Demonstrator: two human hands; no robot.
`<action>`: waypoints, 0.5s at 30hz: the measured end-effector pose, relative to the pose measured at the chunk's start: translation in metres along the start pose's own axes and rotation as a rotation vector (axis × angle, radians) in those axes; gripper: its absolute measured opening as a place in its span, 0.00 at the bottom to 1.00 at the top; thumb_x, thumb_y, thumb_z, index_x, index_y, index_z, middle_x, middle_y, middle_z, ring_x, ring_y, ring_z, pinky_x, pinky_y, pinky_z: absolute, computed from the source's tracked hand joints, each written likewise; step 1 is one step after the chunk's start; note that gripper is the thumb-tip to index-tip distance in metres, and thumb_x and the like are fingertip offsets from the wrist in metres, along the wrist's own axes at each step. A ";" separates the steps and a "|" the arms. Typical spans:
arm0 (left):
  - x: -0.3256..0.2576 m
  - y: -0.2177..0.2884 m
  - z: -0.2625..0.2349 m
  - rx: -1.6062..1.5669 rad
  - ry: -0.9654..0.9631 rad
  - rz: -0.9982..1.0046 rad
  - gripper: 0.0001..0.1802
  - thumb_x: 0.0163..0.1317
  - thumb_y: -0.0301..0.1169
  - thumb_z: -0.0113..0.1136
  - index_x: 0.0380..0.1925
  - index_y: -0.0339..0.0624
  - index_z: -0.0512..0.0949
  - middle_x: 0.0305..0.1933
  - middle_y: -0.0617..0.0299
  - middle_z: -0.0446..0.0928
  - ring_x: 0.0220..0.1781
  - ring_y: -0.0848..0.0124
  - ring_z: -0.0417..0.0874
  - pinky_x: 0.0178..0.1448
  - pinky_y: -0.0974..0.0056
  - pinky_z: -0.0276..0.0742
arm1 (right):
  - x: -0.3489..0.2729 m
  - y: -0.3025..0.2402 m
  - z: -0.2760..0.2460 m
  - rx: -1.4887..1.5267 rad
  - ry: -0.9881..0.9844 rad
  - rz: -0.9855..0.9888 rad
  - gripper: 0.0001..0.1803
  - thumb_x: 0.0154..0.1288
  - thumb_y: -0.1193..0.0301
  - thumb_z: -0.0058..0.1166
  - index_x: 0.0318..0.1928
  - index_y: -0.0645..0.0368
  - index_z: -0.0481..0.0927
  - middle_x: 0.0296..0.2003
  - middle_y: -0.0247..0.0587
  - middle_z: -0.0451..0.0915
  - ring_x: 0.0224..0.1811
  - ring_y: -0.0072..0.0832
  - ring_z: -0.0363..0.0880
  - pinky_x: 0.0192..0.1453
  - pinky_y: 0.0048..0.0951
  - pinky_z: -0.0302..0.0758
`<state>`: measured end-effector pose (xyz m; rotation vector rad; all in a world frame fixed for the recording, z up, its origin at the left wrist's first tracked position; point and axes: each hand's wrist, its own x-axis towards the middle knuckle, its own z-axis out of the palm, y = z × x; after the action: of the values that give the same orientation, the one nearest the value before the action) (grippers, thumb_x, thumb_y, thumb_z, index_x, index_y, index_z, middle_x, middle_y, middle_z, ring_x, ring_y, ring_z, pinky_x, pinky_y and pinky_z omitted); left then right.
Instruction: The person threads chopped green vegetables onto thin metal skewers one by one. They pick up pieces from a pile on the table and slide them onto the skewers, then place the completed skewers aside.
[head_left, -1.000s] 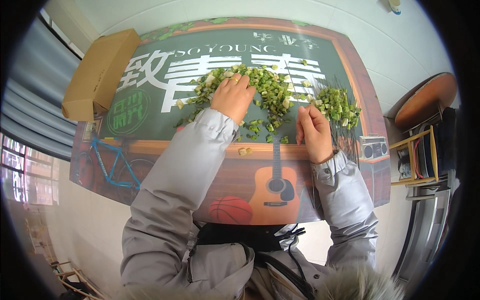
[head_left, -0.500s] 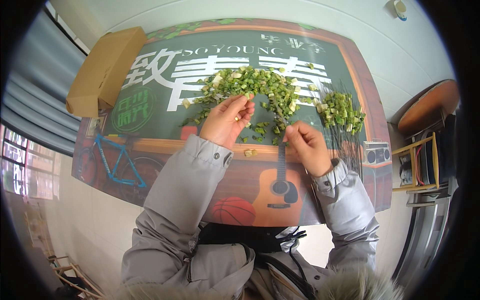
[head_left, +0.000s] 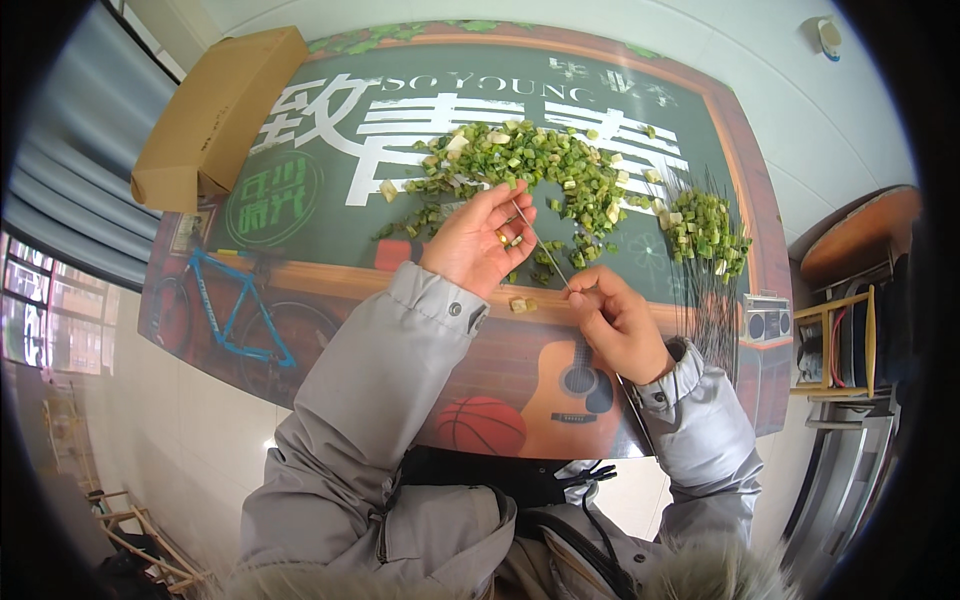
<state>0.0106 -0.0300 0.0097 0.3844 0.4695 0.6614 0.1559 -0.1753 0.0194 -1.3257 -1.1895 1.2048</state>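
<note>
The person was threading chopped green vegetable pieces (head_left: pixel 505 240) onto a thin skewer (head_left: pixel 540 248). The right hand (head_left: pixel 620 325) was pinched shut on the skewer's near end; the left hand (head_left: pixel 478 240), fingers curled together, cupped a few pieces at its far tip, just near of the green pile (head_left: pixel 530 165) on the table (head_left: pixel 300 290). To my eye, steady aim through each piece's middle mattered most. A second earlier both hands had reached farther, into the pile and the smaller heap (head_left: pixel 705 230) to the right.
</note>
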 end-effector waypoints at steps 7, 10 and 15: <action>-0.002 -0.004 0.003 -0.005 -0.043 -0.005 0.14 0.60 0.34 0.55 0.42 0.39 0.70 0.40 0.63 0.70 0.43 0.72 0.70 0.48 0.66 0.71 | 0.002 0.006 -0.001 -0.079 0.044 -0.070 0.05 0.68 0.75 0.40 0.43 0.61 0.67 0.26 0.25 0.69 0.19 0.07 0.57 0.21 0.14 0.54; -0.002 -0.005 0.002 -0.021 -0.051 -0.006 0.13 0.61 0.34 0.55 0.42 0.39 0.70 0.40 0.63 0.70 0.43 0.72 0.70 0.48 0.66 0.72 | 0.002 0.007 -0.002 -0.072 0.035 -0.065 0.05 0.68 0.75 0.41 0.42 0.61 0.67 0.24 0.24 0.69 0.18 0.07 0.57 0.20 0.14 0.54; -0.001 -0.009 0.001 -0.002 -0.068 0.002 0.12 0.62 0.33 0.54 0.42 0.39 0.70 0.40 0.63 0.70 0.43 0.72 0.70 0.49 0.67 0.71 | 0.001 0.005 -0.002 -0.045 0.052 -0.033 0.05 0.67 0.75 0.42 0.42 0.62 0.68 0.23 0.24 0.68 0.19 0.07 0.57 0.21 0.14 0.54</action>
<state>0.0149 -0.0372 0.0069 0.4045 0.4036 0.6482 0.1584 -0.1751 0.0148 -1.3578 -1.2032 1.1189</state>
